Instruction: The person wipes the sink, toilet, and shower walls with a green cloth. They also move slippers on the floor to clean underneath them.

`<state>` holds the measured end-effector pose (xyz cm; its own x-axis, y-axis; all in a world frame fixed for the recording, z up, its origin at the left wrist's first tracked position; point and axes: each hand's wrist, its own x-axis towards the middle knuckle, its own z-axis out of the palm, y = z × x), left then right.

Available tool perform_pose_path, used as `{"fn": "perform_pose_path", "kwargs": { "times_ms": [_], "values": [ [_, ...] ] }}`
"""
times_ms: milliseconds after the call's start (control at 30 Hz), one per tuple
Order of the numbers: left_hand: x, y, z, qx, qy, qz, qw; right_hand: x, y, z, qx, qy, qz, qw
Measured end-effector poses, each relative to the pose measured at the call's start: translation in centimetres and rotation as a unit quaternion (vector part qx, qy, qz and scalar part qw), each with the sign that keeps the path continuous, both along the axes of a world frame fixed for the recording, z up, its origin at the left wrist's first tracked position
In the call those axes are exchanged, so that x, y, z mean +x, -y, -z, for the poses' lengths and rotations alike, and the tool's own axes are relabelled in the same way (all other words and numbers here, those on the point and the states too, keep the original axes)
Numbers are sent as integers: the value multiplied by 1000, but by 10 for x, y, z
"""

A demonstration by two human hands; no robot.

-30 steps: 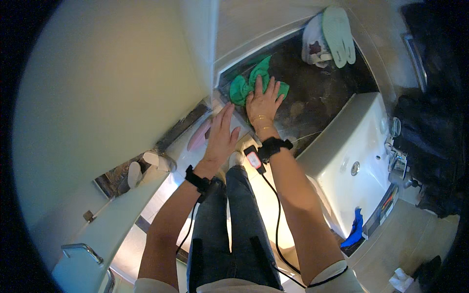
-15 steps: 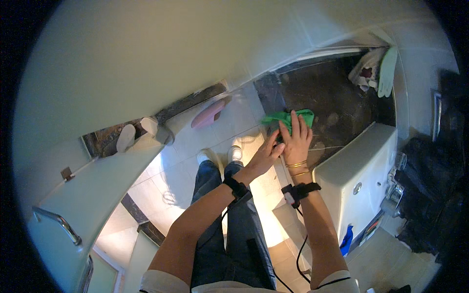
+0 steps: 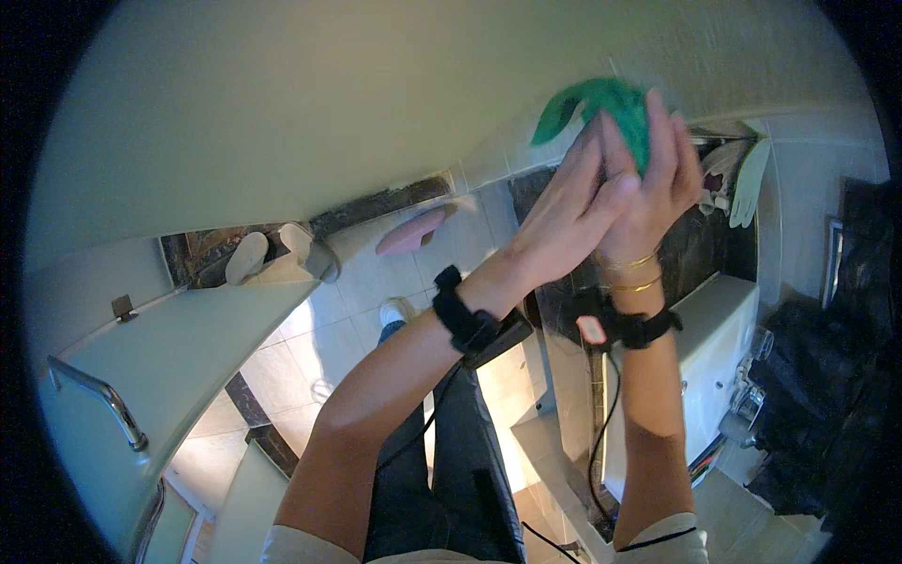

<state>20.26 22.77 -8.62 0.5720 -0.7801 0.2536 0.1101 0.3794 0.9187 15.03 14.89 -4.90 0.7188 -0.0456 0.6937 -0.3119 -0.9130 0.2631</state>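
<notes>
A crumpled green cloth (image 3: 615, 103) is bunched up at the fingertips of both my hands, in front of the pale glass panel (image 3: 376, 103). Whether it touches the panel I cannot tell. My right hand (image 3: 658, 197) has its fingers bent over the cloth's right side. From the left, my left hand (image 3: 578, 211) overlaps the right one, its fingers closed at the lower edge of the cloth. The hands hide part of the cloth, and motion blurs them a little. Both wrists wear black straps; gold bangles circle the right wrist.
A white washbasin (image 3: 705, 329) with a metal tap (image 3: 747, 399) stands to the right. Behind it, pale green gloves (image 3: 749, 183) hang beside a rag. A pink slipper (image 3: 412, 232) and grey-white slippers (image 3: 249, 256) are at left, near a glass door's metal handle (image 3: 99, 399).
Both hands have lifted the green cloth off the dark countertop, up and away from me to the glass panel. The head view has shifted slightly, and the basin is now more covered by my right arm.
</notes>
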Motion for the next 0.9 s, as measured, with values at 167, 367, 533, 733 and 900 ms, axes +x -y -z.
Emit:
{"fn": "perform_pose_path", "kwargs": {
  "times_ms": [167, 367, 533, 733, 900],
  "values": [
    [20, 15, 6, 54, -21, -15, 998, 19, 20, 12, 50, -68, -30, 996],
    [-8, -31, 64, 135, -90, 6, 987, -3, 2, 58, 158, -152, -49, 974],
    [6, -78, 18, 155, -90, -59, 982, 25, -4, -19, 123, -16, -79, 989],
    [50, -77, -96, 144, 260, -230, 927, 85, -7, -182, 15, 221, -140, 965],
    [67, -65, -157, 119, 576, -300, 751, 123, 12, -128, 40, 276, -190, 942]
  ]
}}
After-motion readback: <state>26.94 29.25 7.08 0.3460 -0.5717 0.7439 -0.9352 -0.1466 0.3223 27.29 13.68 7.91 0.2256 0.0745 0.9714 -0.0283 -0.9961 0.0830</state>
